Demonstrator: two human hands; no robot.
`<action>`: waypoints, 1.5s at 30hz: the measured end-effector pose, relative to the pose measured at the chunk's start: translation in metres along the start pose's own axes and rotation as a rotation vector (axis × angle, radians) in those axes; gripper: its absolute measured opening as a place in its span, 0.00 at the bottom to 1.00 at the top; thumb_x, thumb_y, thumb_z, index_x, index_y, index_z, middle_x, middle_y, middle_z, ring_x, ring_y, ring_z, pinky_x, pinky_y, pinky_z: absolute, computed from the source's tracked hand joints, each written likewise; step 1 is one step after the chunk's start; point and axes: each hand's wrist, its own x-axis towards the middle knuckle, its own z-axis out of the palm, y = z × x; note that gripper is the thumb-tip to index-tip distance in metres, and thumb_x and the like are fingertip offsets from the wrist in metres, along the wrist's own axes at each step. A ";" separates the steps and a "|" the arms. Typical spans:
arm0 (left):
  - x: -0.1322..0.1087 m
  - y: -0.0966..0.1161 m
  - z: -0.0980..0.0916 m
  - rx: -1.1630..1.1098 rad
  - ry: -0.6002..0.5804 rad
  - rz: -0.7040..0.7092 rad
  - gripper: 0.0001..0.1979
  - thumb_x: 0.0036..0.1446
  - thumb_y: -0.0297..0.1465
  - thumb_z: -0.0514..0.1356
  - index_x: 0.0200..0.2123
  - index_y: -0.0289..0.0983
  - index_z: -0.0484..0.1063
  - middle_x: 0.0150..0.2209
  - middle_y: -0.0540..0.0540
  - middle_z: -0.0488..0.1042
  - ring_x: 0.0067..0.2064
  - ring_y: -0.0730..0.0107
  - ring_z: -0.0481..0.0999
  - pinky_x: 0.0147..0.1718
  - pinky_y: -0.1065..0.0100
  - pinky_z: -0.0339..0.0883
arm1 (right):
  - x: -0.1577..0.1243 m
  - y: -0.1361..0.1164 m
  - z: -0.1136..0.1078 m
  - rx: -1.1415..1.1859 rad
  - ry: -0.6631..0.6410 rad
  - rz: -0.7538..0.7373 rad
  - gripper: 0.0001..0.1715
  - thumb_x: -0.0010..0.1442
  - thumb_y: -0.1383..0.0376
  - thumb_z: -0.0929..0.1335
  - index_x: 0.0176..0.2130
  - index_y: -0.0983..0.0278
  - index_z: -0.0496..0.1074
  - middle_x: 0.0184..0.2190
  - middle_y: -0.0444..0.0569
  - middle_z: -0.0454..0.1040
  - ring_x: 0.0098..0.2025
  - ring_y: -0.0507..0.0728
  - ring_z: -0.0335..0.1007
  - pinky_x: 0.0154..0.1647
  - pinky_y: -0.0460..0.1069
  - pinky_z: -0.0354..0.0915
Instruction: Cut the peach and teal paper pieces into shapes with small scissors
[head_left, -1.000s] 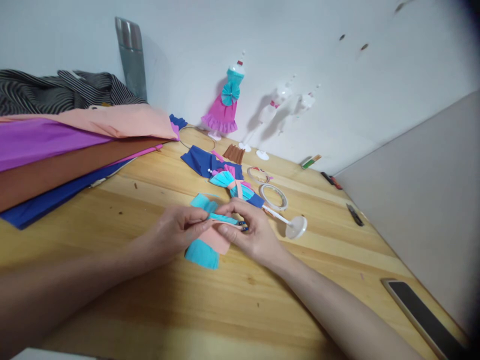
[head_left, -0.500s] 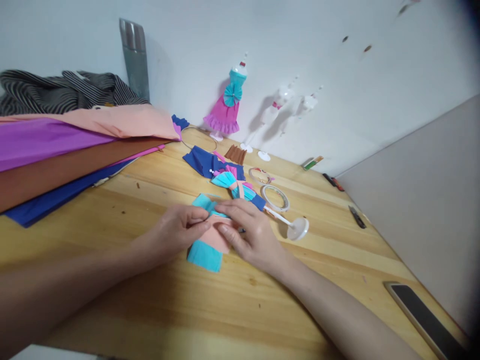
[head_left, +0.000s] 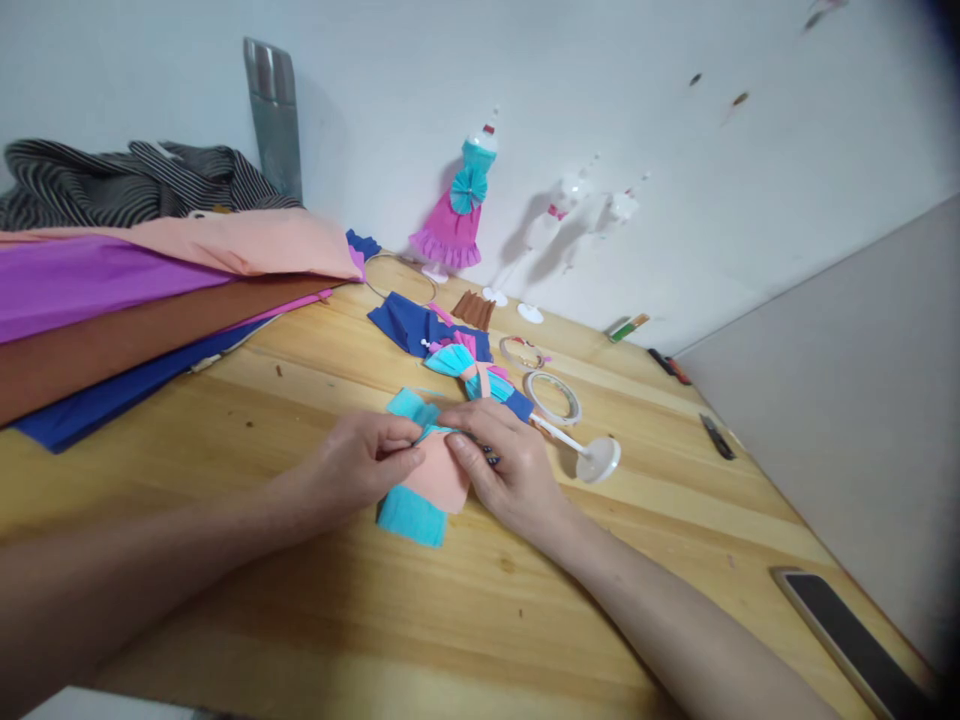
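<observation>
A peach crepe paper piece point(head_left: 441, 478) is pinched at its upper edge between the thumb and fingers of my left hand point(head_left: 367, 458) and my right hand point(head_left: 501, 455). A narrow turquoise fold runs along that edge, between my fingertips. Beneath lies a turquoise crepe paper strip point(head_left: 412, 515), its near end and far end showing. Something small and dark peeks out under my right fingers, too hidden to name. Just beyond my right hand, a small mannequin stand point(head_left: 598, 460) lies on its side, with a pleated turquoise bow point(head_left: 454, 362) by it.
Folded crepe paper sheets point(head_left: 150, 300) are stacked at the left, before a bottle point(head_left: 274, 120). A mannequin in a pink skirt point(head_left: 450, 225) stands by the wall. Tape rolls point(head_left: 555, 397), a cutter knife point(head_left: 718, 436) and a phone point(head_left: 847, 640) lie rightward.
My right thumb has moved up toward the peach paper's top edge. More of the peach paper shows now, and its lower corner has shifted slightly right. Both hands keep their pinch.
</observation>
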 end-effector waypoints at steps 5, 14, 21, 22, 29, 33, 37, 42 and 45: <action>0.000 0.002 0.000 0.018 -0.004 -0.005 0.15 0.53 0.36 0.51 0.19 0.38 0.52 0.22 0.54 0.48 0.25 0.76 0.53 0.23 0.71 0.47 | 0.001 -0.001 0.002 -0.037 0.032 -0.060 0.11 0.65 0.69 0.63 0.41 0.63 0.76 0.35 0.54 0.79 0.38 0.59 0.75 0.39 0.56 0.71; -0.001 0.002 0.001 -0.030 -0.009 -0.017 0.16 0.55 0.39 0.51 0.19 0.37 0.54 0.21 0.54 0.50 0.25 0.76 0.53 0.24 0.71 0.47 | -0.001 0.002 0.005 -0.078 0.022 -0.098 0.12 0.64 0.68 0.64 0.40 0.62 0.77 0.35 0.54 0.79 0.37 0.59 0.75 0.38 0.56 0.71; -0.001 0.003 0.001 -0.020 -0.015 -0.043 0.15 0.55 0.39 0.50 0.20 0.37 0.57 0.22 0.53 0.51 0.26 0.75 0.54 0.24 0.71 0.48 | -0.003 0.003 0.005 -0.040 -0.008 -0.073 0.12 0.64 0.68 0.64 0.41 0.63 0.77 0.37 0.55 0.79 0.39 0.60 0.75 0.40 0.56 0.69; -0.001 0.003 0.001 -0.009 -0.008 -0.046 0.15 0.54 0.39 0.50 0.20 0.37 0.56 0.21 0.54 0.50 0.25 0.75 0.54 0.24 0.71 0.48 | -0.002 0.002 0.004 -0.015 -0.014 -0.046 0.12 0.64 0.67 0.64 0.43 0.64 0.77 0.37 0.55 0.79 0.40 0.60 0.75 0.41 0.56 0.69; -0.002 0.007 0.001 0.028 0.004 -0.021 0.16 0.54 0.37 0.50 0.19 0.38 0.51 0.21 0.54 0.48 0.25 0.76 0.53 0.24 0.70 0.46 | 0.003 -0.002 -0.003 0.228 -0.158 0.182 0.14 0.65 0.63 0.63 0.30 0.65 0.71 0.23 0.45 0.73 0.25 0.52 0.66 0.27 0.46 0.61; -0.002 0.011 -0.002 -0.041 -0.020 -0.062 0.17 0.54 0.37 0.52 0.18 0.38 0.50 0.21 0.54 0.47 0.24 0.77 0.51 0.24 0.70 0.44 | 0.003 0.000 -0.002 0.268 -0.184 0.229 0.17 0.65 0.60 0.63 0.25 0.65 0.67 0.19 0.42 0.65 0.22 0.49 0.58 0.23 0.45 0.55; 0.000 0.012 -0.007 -0.119 -0.121 -0.132 0.15 0.51 0.40 0.56 0.21 0.37 0.58 0.21 0.55 0.50 0.24 0.77 0.51 0.22 0.71 0.41 | 0.003 -0.001 0.000 0.309 -0.207 0.203 0.18 0.65 0.59 0.63 0.25 0.64 0.66 0.19 0.42 0.65 0.22 0.49 0.57 0.24 0.45 0.54; 0.001 0.008 -0.006 -0.030 -0.146 -0.119 0.17 0.47 0.36 0.59 0.17 0.38 0.52 0.18 0.56 0.47 0.21 0.80 0.48 0.20 0.72 0.39 | 0.003 -0.005 0.000 0.453 -0.209 0.275 0.23 0.63 0.53 0.65 0.23 0.64 0.65 0.18 0.41 0.61 0.22 0.50 0.54 0.25 0.46 0.53; 0.001 0.007 -0.004 -0.103 -0.099 -0.056 0.16 0.49 0.36 0.57 0.18 0.38 0.53 0.18 0.56 0.49 0.22 0.79 0.51 0.21 0.72 0.43 | 0.002 -0.003 -0.003 0.633 -0.144 0.409 0.24 0.60 0.47 0.66 0.28 0.64 0.70 0.22 0.43 0.66 0.25 0.52 0.59 0.26 0.47 0.55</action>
